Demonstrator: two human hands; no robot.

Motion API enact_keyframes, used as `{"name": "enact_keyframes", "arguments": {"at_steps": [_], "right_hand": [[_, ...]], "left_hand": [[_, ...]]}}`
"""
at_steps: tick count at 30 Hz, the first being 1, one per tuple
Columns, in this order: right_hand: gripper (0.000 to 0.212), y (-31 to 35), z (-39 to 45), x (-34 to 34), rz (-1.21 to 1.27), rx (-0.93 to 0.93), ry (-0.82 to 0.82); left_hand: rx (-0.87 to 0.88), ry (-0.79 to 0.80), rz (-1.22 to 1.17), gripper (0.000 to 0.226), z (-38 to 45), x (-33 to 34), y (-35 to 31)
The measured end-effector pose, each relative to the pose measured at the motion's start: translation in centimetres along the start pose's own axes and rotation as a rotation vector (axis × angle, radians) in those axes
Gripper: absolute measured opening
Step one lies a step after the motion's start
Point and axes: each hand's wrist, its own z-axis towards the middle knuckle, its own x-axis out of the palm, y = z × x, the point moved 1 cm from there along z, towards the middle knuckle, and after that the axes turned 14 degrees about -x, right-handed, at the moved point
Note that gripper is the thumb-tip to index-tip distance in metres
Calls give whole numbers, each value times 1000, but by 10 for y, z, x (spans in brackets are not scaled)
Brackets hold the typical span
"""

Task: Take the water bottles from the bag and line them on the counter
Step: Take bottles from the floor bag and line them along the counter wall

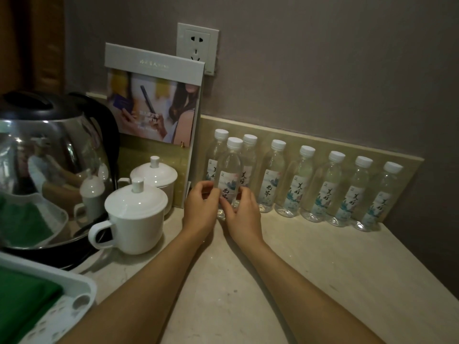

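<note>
A clear water bottle (pixel 229 170) with a white cap stands upright on the beige counter (pixel 323 269), in front of the row's left end. My left hand (pixel 200 209) and my right hand (pixel 242 214) both grip its lower part from either side. Behind it, several matching bottles (pixel 330 189) stand in a line along the backsplash, running to the right. A green bag (pixel 22 296) lies in a white basket (pixel 74 294) at the bottom left.
A steel electric kettle (pixel 47 155) fills the left side. Two white lidded cups (pixel 135 214) stand beside it. A tall printed card (pixel 154 105) leans on the wall under a power socket (pixel 197 45). The counter's right edge runs diagonally.
</note>
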Motion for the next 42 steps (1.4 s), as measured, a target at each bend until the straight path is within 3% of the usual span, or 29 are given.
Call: {"name": "enact_keyframes", "arguments": {"at_steps": [13,26,31,35,42], "right_hand": [[48,-2,1,2,21,37,11],[47,2,-1,-2,-10,33,26],[57,0,2,-9,45,66,133],[47,-5,0,-37,76,66,148],[33,-39,-21,-162,237,119,21]], "left_hand": [[2,-9,14,27,-2,-2,-2],[20,-27,61,32,-7,0,-5],[49,-179,70,32,-21,9,-10],[161,-328,95,13,-48,28,-25],[304,-179,148,11,-115,129,-36]]}}
